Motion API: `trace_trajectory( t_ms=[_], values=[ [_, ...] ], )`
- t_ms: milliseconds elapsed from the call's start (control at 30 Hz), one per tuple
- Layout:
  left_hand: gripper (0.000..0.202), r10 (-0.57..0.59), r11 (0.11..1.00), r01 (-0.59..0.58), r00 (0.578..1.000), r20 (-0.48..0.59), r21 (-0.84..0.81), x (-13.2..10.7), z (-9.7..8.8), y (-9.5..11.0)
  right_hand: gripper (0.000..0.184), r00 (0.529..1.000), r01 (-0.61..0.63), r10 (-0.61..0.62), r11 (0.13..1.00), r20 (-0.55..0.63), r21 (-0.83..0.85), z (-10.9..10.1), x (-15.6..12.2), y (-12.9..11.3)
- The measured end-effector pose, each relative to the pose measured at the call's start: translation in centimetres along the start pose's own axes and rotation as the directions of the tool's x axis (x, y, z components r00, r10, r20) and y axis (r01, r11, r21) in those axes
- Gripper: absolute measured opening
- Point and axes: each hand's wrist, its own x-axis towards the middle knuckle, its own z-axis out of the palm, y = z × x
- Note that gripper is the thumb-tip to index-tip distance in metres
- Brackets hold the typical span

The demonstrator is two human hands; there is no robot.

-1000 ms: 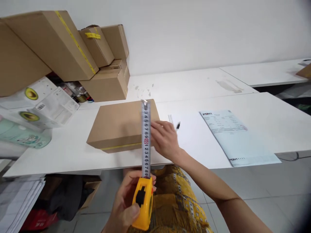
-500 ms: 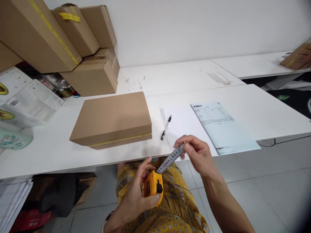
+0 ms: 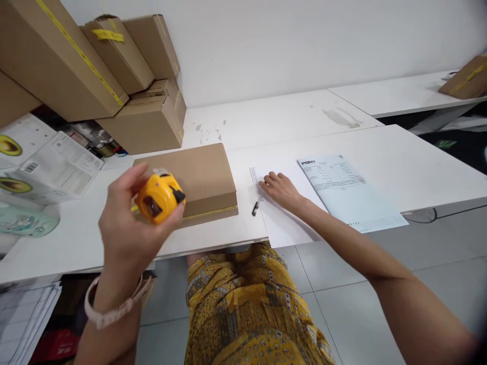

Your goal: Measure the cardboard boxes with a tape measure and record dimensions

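Note:
My left hand point(image 3: 127, 230) is raised in front of me, its fingers wrapped round a yellow tape measure point(image 3: 159, 197) with the blade wound in. Behind it a flat brown cardboard box point(image 3: 198, 175) with yellow tape lies on the white table point(image 3: 380, 147). My right hand point(image 3: 278, 187) reaches out over a white sheet of paper point(image 3: 285, 218), fingers curled down onto a black pen point(image 3: 255, 208) lying beside the box; the fingertips touch the pen's upper end.
A pale blue printed form point(image 3: 348, 195) lies right of the white sheet. Stacked cardboard boxes point(image 3: 95, 66) lean at the back left, with white printed cartons point(image 3: 45, 162) and a green cylinder point(image 3: 26, 220) below them. Another box point(image 3: 466, 78) sits on the far right table.
The tape blade has wound back into its case. My left hand lifted the tape measure up and to the left. My right hand let go of the blade and reached to the pen.

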Motion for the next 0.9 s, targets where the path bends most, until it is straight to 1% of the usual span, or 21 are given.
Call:
trace_trajectory(
  t_ms=[67,133,200,267,300,367,400,433,467,500,533,567,600,633,667,700,733,767,800,867,900],
  values=[
    [0.067,0.059,0.984,-0.069,0.996,0.066,0.167,2.2,1.0,-1.1,0.028,0.990,0.129,-0.126,0.990,0.059,-0.059,0.2,0.9,0.1],
    [0.056,0.093,0.968,-0.115,0.990,0.107,0.221,3.2,2.2,-2.2,0.028,0.976,0.203,-0.194,0.974,0.101,-0.095,0.3,1.2,0.2],
    [0.048,0.103,0.969,-0.125,0.989,0.109,0.215,3.5,3.4,-3.2,0.030,0.972,0.224,-0.214,0.969,0.101,-0.102,0.3,0.8,0.7],
    [0.042,0.097,0.973,-0.112,0.992,0.083,0.201,3.5,4.4,-4.1,0.031,0.983,0.176,-0.174,0.983,0.053,-0.043,0.3,0.0,1.3],
    [0.039,0.088,0.975,-0.100,0.994,0.065,0.199,3.5,4.7,-4.6,0.029,0.992,0.123,-0.124,0.992,0.014,0.018,0.3,-0.5,1.6],
    [0.037,0.069,0.978,-0.077,0.996,0.048,0.192,3.8,5.2,-5.3,0.021,0.993,-0.058,0.078,0.977,-0.093,0.207,0.3,-1.6,1.6],
    [0.036,0.072,0.979,-0.079,0.997,0.040,0.187,4.0,5.3,-5.5,0.016,0.966,-0.161,0.220,0.924,-0.136,0.347,0.4,-2.1,1.3],
    [0.038,0.095,0.978,-0.098,0.995,0.025,0.185,4.1,5.5,-5.6,0.012,0.918,-0.247,0.367,0.825,-0.150,0.508,0.5,-2.6,0.8],
    [0.039,0.156,0.971,-0.149,0.987,-0.025,0.184,4.0,5.6,-5.5,0.011,0.860,-0.296,0.496,0.679,-0.122,0.672,0.7,-3.1,0.1],
    [0.040,0.254,0.955,-0.232,0.962,-0.104,0.186,3.7,5.9,-5.2,0.012,0.810,-0.304,0.584,0.499,-0.056,0.811,0.9,-3.4,-0.6],
    [0.041,0.374,0.921,-0.342,0.911,-0.173,0.187,3.2,6.4,-4.7,0.016,0.780,-0.284,0.624,0.309,0.031,0.908,1.1,-3.6,-1.4],
    [0.040,0.496,0.867,-0.469,0.845,-0.202,0.169,2.4,7.1,-4.0,0.021,0.772,-0.251,0.625,0.135,0.114,0.958,1.4,-3.7,-2.1],
    [0.038,0.610,0.792,-0.598,0.764,-0.210,0.127,1.3,8.0,-3.2,0.025,0.772,-0.222,0.612,0.001,0.175,0.975,1.8,-3.7,-2.7],
    [0.036,0.699,0.713,-0.701,0.709,-0.092,0.013,0.1,9.2,-2.3,0.029,0.774,-0.197,0.597,-0.087,0.209,0.977,2.1,-3.6,-3.1],
    [0.031,0.769,0.636,-0.762,0.638,0.022,-0.124,-1.1,10.5,-1.3,0.031,0.776,-0.180,0.590,-0.133,0.224,0.975,2.4,-3.4,-3.4],
    [0.026,0.822,0.567,-0.793,0.562,0.093,-0.222,-2.4,11.9,-0.5,0.031,0.773,-0.171,0.593,-0.151,0.228,0.974,2.7,-3.2,-3.6],
    [0.022,0.828,0.561,-0.785,0.526,0.194,-0.263,-3.5,13.3,0.2,0.031,0.767,-0.171,0.599,-0.152,0.228,0.973,2.9,-3.1,-3.7],
    [0.022,0.808,0.582,-0.767,0.507,0.300,-0.270,-4.4,14.7,0.6,0.032,0.760,-0.181,0.607,-0.145,0.232,0.973,3.0,-3.0,-3.7],
    [0.030,0.769,0.614,-0.748,0.497,0.402,-0.252,-5.1,15.9,0.9,0.031,0.754,-0.198,0.612,-0.134,0.238,0.971,3.1,-2.9,-3.7],
    [0.059,0.678,0.663,-0.722,0.469,0.566,-0.197,-5.8,17.7,0.8,0.030,0.746,-0.236,0.620,-0.095,0.243,0.967,3.2,-2.8,-3.7],
    [0.072,0.650,0.668,-0.722,0.447,0.615,-0.182,-5.9,18.3,0.6,0.029,0.745,-0.248,0.624,-0.070,0.236,0.966,3.2,-2.8,-3.8]
  ],
)
